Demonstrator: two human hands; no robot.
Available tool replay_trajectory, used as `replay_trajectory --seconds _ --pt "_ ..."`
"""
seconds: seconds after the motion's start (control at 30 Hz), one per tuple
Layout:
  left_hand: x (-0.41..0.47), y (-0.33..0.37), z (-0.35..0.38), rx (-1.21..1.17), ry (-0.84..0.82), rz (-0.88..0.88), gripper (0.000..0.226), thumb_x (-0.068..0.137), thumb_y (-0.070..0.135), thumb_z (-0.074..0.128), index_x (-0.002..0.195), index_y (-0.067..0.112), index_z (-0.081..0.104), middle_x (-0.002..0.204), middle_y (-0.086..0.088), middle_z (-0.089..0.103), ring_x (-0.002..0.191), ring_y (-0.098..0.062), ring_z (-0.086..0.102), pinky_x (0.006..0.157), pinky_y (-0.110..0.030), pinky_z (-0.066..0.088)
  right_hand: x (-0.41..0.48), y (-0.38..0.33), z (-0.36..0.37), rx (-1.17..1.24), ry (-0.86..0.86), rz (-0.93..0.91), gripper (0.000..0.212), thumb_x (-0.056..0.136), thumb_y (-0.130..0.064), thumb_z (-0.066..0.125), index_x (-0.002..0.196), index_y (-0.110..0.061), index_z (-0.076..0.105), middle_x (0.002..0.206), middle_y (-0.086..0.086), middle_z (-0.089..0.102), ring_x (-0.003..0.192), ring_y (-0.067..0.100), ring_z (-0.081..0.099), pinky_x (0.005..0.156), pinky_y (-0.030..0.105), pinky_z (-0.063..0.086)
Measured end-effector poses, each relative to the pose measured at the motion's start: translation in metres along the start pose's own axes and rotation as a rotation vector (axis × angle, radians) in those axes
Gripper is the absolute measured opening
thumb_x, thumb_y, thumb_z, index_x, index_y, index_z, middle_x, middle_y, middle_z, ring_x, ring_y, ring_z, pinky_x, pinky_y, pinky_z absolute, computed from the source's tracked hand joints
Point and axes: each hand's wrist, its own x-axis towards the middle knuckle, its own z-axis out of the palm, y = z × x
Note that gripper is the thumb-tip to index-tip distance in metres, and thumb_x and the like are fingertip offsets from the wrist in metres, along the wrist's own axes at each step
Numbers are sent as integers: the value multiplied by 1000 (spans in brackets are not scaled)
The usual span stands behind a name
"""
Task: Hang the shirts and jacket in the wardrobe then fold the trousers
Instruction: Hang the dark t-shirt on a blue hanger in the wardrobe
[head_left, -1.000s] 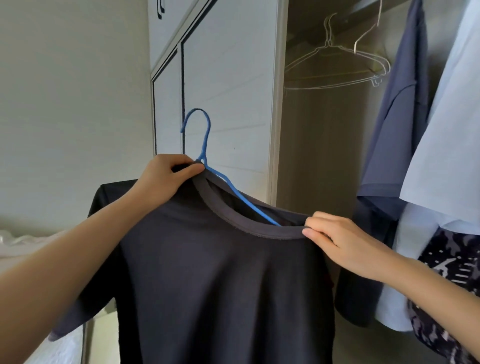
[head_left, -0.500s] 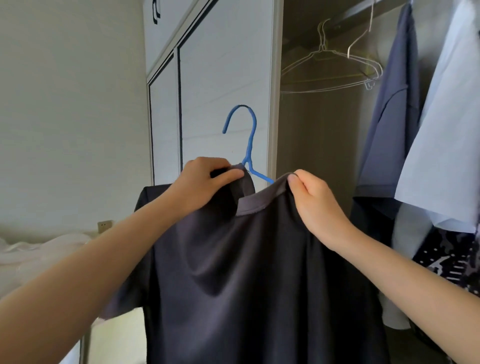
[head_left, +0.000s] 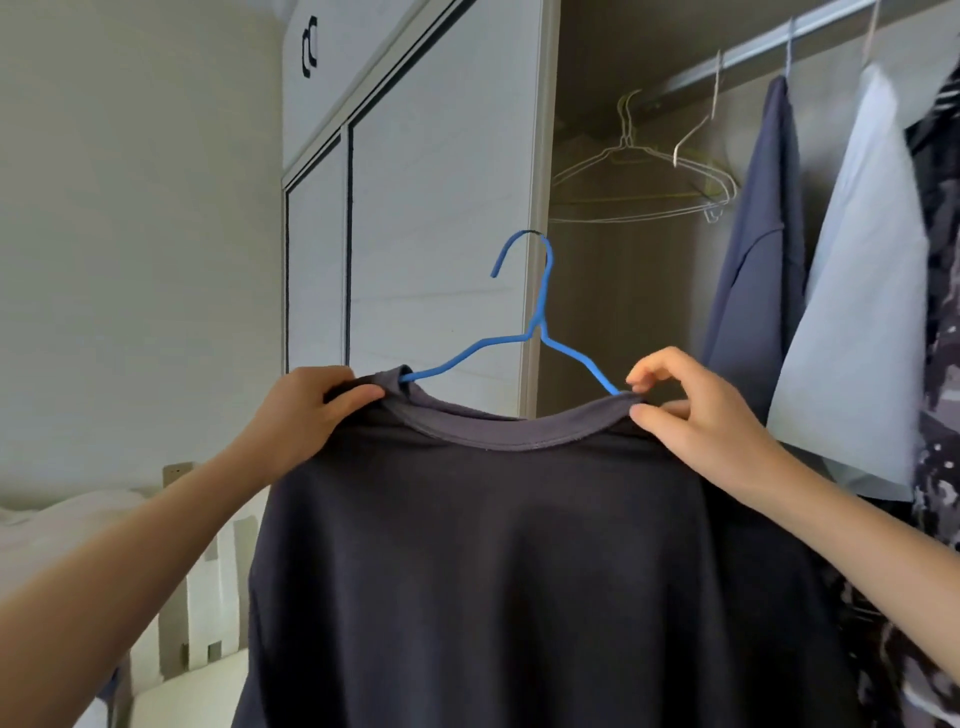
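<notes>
Dark shirt (head_left: 519, 571) held up before the open wardrobe (head_left: 441, 208), blue hanger (head_left: 540, 312) threaded through the neck, hook standing free above the collar. Gripped at both shoulders, probably to seat the cloth evenly on the hanger arms before hooking onto the rail (head_left: 753, 57). Left hand (head_left: 306, 415) curled round the collar's left end. Right hand (head_left: 701, 415) pinching the right end, fingers (head_left: 652, 371) just beside the emerging wire. Other garments (head_left: 753, 260) hanging at right.
</notes>
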Motion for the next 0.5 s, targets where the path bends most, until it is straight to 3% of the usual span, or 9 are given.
replay_trajectory --seconds 0.07,0.13,0.27,0.4,0.5 --pt "-1 -3 2 2 46 18 50 93 42 61 58 14 40 46 10 41 48 -11 35 53 -32 30 0 4 -9 -73 -35 6 21 84 -23 65 96 -37 55 91 -19 61 62 3 58 60 10 44" --pt "-1 -6 3 -3 78 27 50 93 42 61 57 16 38 46 8 40 48 -12 35 53 -33 30 -2 9 -16 -164 -85 39 5 87 -34 63 89 -36 59 85 -20 63 68 3 61 64 15 46" --pt "-1 -4 8 -7 112 30 48 93 43 60 58 17 40 47 6 41 51 -16 39 53 -33 32 -6 13 -17 -215 -140 25 29 97 -34 49 69 -28 57 67 -10 58 65 5 54 64 29 42" --pt "1 9 14 119 90 87 44 93 54 49 67 19 47 55 4 51 56 -16 51 54 -34 39 -8 7 -13 -126 -128 13 23 100 -24 47 80 -23 58 72 -8 59 69 3 54 66 23 43" --pt "5 15 15 151 98 133 42 94 54 46 67 22 44 55 3 51 55 -15 51 53 -34 41 -6 2 -14 -68 -165 43 30 102 -29 42 73 -25 52 67 -11 52 65 1 48 63 18 39"
